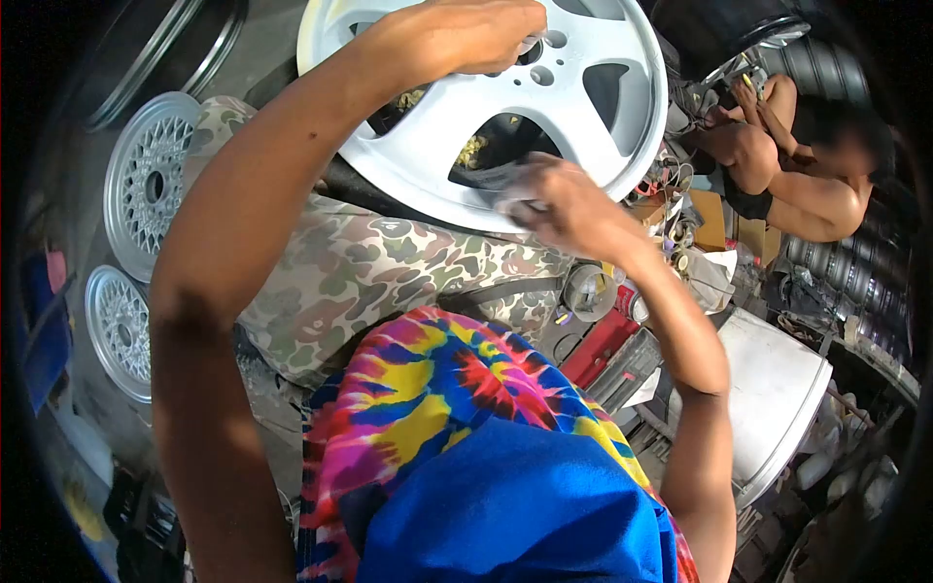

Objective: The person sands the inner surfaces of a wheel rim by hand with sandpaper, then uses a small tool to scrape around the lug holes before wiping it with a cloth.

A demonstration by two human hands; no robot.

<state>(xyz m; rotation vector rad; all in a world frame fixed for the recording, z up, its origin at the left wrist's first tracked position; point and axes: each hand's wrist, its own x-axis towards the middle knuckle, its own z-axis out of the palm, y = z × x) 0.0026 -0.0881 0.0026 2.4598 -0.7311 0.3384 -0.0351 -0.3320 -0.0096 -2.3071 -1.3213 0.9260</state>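
A large white-painted wheel rim (573, 112) with broad spokes lies face up in front of me. My left hand (481, 34) reaches over its hub, fingers curled down; a small pale bit shows at the fingertips, too hidden to name. At the rim's near edge my right hand (573, 209) is closed and smeared by motion. A thin greyish sheet (505, 185) sticks out from its fingers over a spoke gap. Through the gaps I see a dark surface with yellowish crumbs (473, 153).
Two silver mesh wheels (155, 185) (121, 325) stand at left. At right are a red toolbox (598, 350), a clear cup (590, 291), a can (632, 303) and a white panel (768, 389). Another person (826, 185) sits at upper right, holding something small.
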